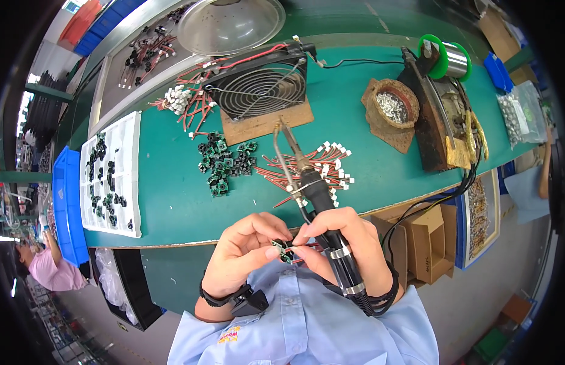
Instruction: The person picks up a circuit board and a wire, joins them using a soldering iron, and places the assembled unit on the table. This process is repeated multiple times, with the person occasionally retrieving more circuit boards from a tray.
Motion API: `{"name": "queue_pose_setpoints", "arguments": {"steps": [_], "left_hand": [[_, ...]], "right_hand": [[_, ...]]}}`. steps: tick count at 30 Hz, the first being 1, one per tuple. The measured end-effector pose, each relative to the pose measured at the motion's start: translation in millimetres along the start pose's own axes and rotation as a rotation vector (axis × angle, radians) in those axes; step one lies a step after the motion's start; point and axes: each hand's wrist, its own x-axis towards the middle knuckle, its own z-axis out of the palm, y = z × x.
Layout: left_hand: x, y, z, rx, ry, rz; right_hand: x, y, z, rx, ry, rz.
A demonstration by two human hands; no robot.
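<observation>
Close to my body, at the table's near edge, my left hand (241, 248) pinches a small green circuit board (285, 252) with a black part on it. My right hand (354, 242) grips a soldering iron (319, 193), its tip pointing away over the table and a thin metal feed tube (285, 163) alongside. The right thumb and forefinger also close at the board, apparently on a thin red wire there; the fingers partly hide it. Beyond my hands lie a pile of similar boards (220, 165) and a fan of red-and-black wires with white connectors (331, 167).
A black fan (258, 91) stands on a wooden board (270, 121). To the right are a solder pot (395, 108), a solder spool (456, 62) and a dark metal stand (425, 125). A white tray (129, 182) and blue bin (69, 207) sit left. Cables hang right.
</observation>
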Motion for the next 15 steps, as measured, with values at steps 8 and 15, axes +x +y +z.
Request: {"name": "queue_pose_setpoints", "arguments": {"steps": [8,15], "left_hand": [[3.6,2.0,3.2,-0.010,0.047,0.040],[8.8,-3.4,-3.7,0.145,0.225,0.204]], "right_hand": [[2.2,2.7,-9.5,-0.303,0.043,-0.104],[-20.8,8.7,-14.9,-0.361,0.419,-0.314]]}}
